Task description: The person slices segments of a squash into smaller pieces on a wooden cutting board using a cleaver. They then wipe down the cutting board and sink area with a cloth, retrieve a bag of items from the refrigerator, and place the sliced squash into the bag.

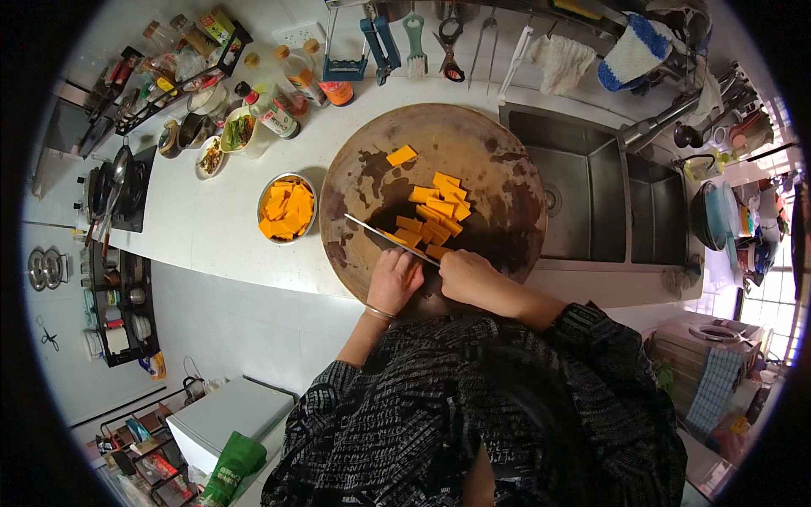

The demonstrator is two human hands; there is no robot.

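Observation:
My right hand is closed around the handle of a kitchen knife, its blade reaching to the left over a round wooden chopping board. Close against the near side of the blade, my left hand holds down an orange piece, perhaps pumpkin, mostly hidden by the fingers. Flat orange slices lie in a loose heap beyond the blade, and a single slice rests apart near the board's far side. Left of the board stands a metal bowl full of similar orange slices.
A double steel sink adjoins the board on the right. Sauce bottles, a container of green vegetables and a small dish stand at the back left. Scissors and other tools hang along the wall.

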